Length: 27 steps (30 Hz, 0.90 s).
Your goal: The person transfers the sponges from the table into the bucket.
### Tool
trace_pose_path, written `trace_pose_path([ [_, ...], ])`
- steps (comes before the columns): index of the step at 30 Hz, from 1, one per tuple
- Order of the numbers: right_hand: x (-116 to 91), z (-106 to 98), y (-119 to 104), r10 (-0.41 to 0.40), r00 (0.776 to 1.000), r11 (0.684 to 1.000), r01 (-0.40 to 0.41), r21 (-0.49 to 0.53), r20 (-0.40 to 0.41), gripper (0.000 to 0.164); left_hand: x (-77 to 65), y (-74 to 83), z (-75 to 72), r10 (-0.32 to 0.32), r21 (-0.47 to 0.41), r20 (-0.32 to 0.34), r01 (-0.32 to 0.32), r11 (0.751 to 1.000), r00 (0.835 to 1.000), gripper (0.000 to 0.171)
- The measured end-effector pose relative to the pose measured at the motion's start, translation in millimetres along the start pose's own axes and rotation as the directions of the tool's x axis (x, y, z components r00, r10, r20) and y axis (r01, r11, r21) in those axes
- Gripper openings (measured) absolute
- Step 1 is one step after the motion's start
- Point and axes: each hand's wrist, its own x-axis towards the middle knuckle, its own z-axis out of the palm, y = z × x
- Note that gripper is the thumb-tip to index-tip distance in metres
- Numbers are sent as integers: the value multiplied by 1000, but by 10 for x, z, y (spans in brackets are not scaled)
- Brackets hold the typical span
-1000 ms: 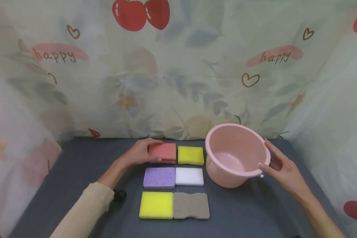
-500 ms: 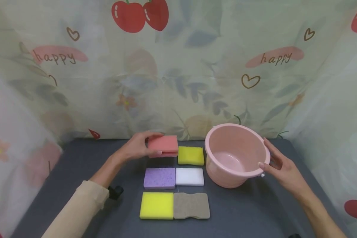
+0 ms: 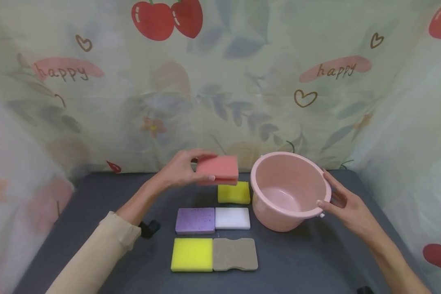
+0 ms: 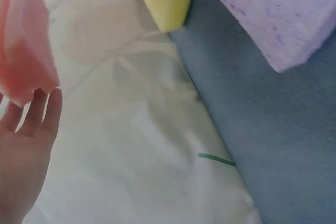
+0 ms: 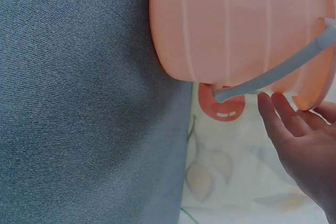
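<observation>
While aloft, pink foam point(image 3: 220, 166) lengthwise left-to-right.

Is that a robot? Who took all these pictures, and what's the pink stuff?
No robot here, just a person's two bare hands! One camera sits on their head and looks down at everything. Two more ride on the wrists, one on each, so those pictures look tipped sideways.

On the dark table are a back yellow sponge, a purple sponge, a white sponge, a front yellow sponge, a grey sponge and a pink bucket.

The left hand holds a pink sponge up in the air. The right hand holds the bucket's rim.
</observation>
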Motion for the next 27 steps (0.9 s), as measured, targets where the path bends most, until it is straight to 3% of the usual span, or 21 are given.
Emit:
trace_pose_path([
  [7, 17, -20, -15, -20, 999, 999, 19, 31, 41, 84, 116, 137, -11, 39, -2, -12, -39, 999, 999, 65],
  [15, 16, -44, -7, -12, 998, 999, 9, 43, 66, 84, 267, 291, -10, 74, 8, 18, -74, 997, 997, 66],
  [27, 69, -37, 4, 0, 998, 1000, -2, 31, 63, 86, 610, 467, 188, 126, -21, 65, -125, 992, 990, 65],
])
